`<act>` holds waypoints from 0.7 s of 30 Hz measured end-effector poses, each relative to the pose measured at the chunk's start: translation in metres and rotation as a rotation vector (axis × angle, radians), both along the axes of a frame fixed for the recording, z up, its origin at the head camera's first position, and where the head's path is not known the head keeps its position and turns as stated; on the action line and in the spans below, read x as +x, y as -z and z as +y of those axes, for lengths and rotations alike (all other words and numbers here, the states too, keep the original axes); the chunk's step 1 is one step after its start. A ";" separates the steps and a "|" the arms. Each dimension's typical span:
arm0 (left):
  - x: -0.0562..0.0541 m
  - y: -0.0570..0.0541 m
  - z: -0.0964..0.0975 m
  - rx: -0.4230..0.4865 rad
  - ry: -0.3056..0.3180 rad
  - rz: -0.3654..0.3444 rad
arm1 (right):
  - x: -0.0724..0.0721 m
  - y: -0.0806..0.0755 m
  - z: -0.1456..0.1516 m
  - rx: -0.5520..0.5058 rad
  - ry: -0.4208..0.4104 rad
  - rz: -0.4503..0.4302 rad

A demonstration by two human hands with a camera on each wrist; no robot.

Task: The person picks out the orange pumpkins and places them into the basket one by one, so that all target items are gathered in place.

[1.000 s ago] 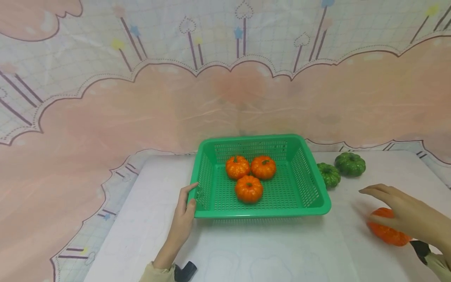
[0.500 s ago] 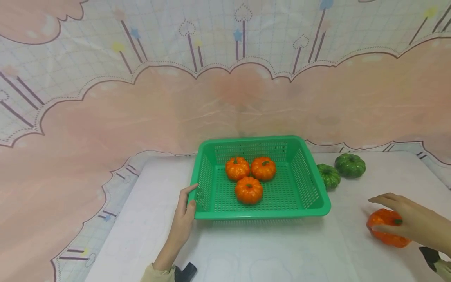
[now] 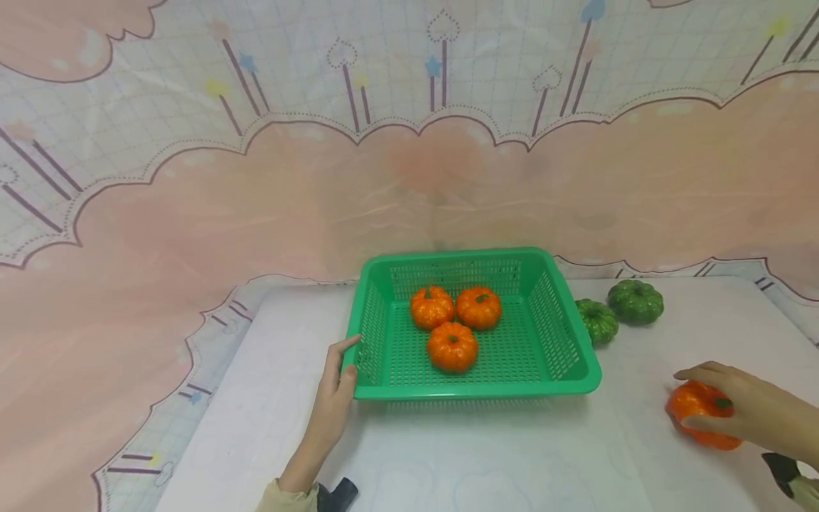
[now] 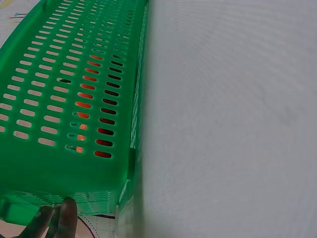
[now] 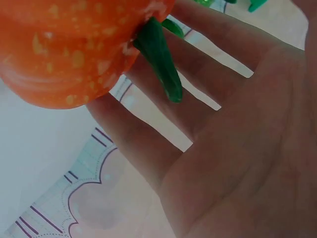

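Note:
My left hand (image 3: 331,402) holds the left rim of a green plastic basket (image 3: 473,392), thumb and fingers at its edge. In the left wrist view, fingertips (image 4: 68,210) touch the basket's slotted wall (image 4: 64,168). Three small orange pumpkins (image 3: 452,347) lie together inside it. At the right of the table, my right hand (image 3: 751,405) grips another orange pumpkin (image 3: 694,402), thumb on the near side and fingers over the far side. Its green stem (image 5: 161,64) points toward the palm in the right wrist view, with the fingers spread behind it.
Two green pumpkins (image 3: 635,301) sit on the white table (image 3: 486,455) just right of the basket, the nearer one partly hidden behind its rim. A patterned cloth (image 3: 435,192) hangs behind the table.
My right hand has come down and closed around the orange pumpkin at the right. My left hand and the basket have stayed in place.

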State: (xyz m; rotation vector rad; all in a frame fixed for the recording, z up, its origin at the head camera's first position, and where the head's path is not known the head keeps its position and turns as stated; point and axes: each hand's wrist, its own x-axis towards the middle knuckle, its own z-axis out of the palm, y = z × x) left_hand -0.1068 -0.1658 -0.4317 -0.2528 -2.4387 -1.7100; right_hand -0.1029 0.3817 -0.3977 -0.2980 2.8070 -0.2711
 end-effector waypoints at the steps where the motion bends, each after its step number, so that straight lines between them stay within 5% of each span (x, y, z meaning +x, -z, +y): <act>1: 0.000 0.000 0.000 -0.001 0.001 0.000 | 0.000 0.000 0.000 -0.002 0.000 0.000; 21: 0.000 0.000 0.001 0.011 0.002 -0.001 | -0.004 0.002 0.003 -0.002 -0.015 0.001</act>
